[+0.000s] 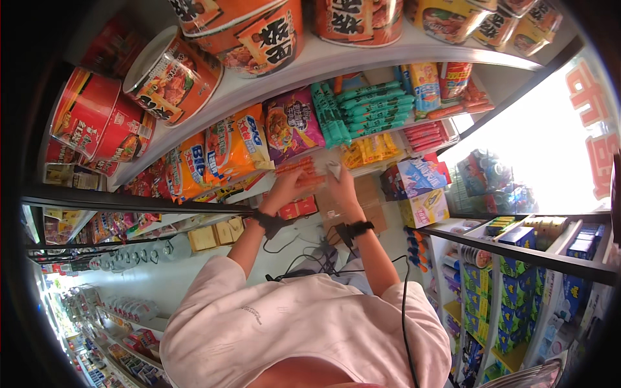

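Note:
In front of the middle shelf, my left hand [286, 192] has its fingers bent against a group of thin red stick-shaped packets [301, 169]. A clear, shiny edge shows beside them; whether it is a tray or a wrapper I cannot tell. To the right, my right hand [343, 189] is closed on a small whitish, crumpled piece [334, 170] that looks like cloth or tissue. Yellow packets [370, 150] lie just beyond that hand. Behind the red packets stands a purple snack bag [292, 124], with orange snack bags [237, 147] to its left.
Green stick packs [375, 107] are stacked on the shelf, and large noodle tubs [249, 39] line the one above. Small boxes [424, 187] stand at right. An open cardboard box [356, 200] sits below my hands. A black cable [406, 310] hangs along my right side.

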{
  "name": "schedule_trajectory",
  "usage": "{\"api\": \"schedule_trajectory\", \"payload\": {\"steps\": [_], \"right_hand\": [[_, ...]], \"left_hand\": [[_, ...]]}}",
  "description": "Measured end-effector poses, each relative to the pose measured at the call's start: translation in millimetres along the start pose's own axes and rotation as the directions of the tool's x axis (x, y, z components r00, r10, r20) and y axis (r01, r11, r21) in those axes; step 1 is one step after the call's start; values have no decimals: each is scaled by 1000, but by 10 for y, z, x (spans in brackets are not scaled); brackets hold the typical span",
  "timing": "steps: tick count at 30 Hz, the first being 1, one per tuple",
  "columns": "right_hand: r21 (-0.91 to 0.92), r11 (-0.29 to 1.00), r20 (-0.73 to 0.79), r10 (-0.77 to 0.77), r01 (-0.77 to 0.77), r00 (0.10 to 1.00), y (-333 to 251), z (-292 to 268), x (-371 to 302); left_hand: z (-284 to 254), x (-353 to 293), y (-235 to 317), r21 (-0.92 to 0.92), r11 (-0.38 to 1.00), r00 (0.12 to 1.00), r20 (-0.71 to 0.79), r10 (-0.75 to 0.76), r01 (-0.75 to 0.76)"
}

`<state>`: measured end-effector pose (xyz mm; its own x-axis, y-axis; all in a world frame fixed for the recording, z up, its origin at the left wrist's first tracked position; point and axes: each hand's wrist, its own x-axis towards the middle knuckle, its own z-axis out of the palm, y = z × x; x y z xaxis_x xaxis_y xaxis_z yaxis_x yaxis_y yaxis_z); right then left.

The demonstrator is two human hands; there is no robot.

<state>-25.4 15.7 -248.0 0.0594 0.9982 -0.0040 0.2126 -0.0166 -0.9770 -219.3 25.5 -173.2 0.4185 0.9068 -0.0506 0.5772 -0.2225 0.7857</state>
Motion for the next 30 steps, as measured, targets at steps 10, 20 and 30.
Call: {"api": "schedule_trajectory", "payload": {"steps": [10,20,30], "right_hand": [[473,879,-388,153,54,909,-1476,-1378,-748],[874,443,-270,104,198,957,-2178,-1694,-916],[855,262,-439,-93,447,894,-2685,-2329,-922]], "left_hand": [[-21,-152,1638,-94,943,947,-10,321,-320],[271,-148,2492,-566,823,896,344,283,-42],[61,-372,3042,-416,905,958,215,191,-87]]}}
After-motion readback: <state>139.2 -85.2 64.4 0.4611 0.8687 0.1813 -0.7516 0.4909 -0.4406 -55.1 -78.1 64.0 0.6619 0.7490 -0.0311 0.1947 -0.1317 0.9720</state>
